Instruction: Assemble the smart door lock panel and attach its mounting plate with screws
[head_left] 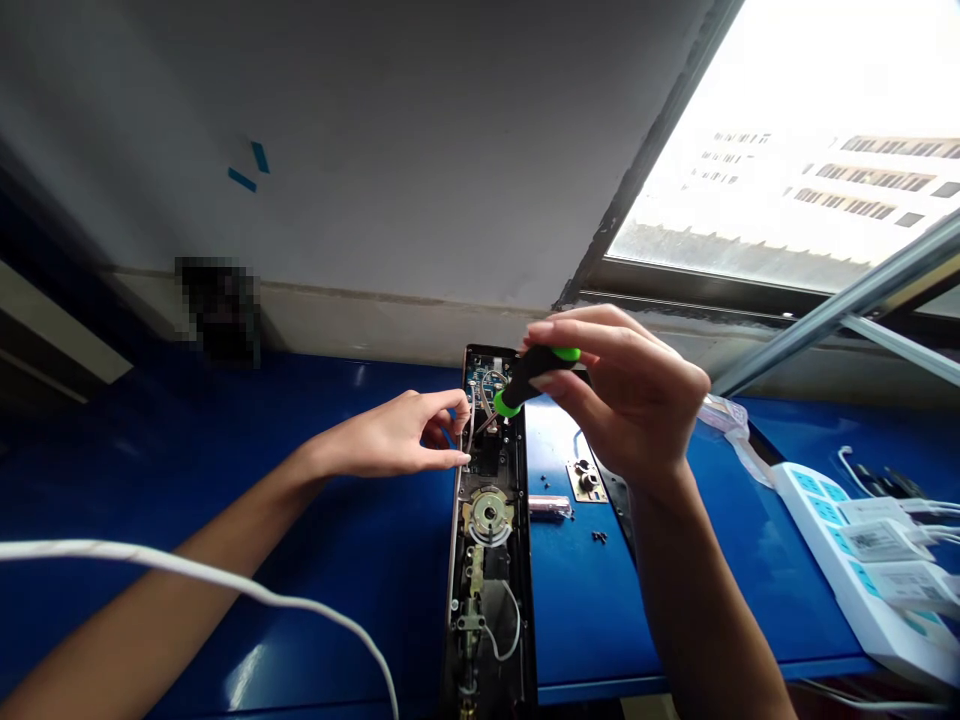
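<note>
glossy smooth blue tabletop [592, 610], matt black-and-green screwdriver handle [541, 375], shiny metal disc [490, 514], smooth white plastic power strip [840, 570]

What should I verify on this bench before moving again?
1. Screwdriver gripped: ok, right hand holds its handle.
2. Screwdriver tip seated: cannot tell, too small to make out.
3. Left hand placed: ok, fingertips at the open housing's left edge.
4. Loose screws outside the housing: ok, on the blue table.
5. White cable clear of view: not ok, it crosses before the left forearm.
</note>
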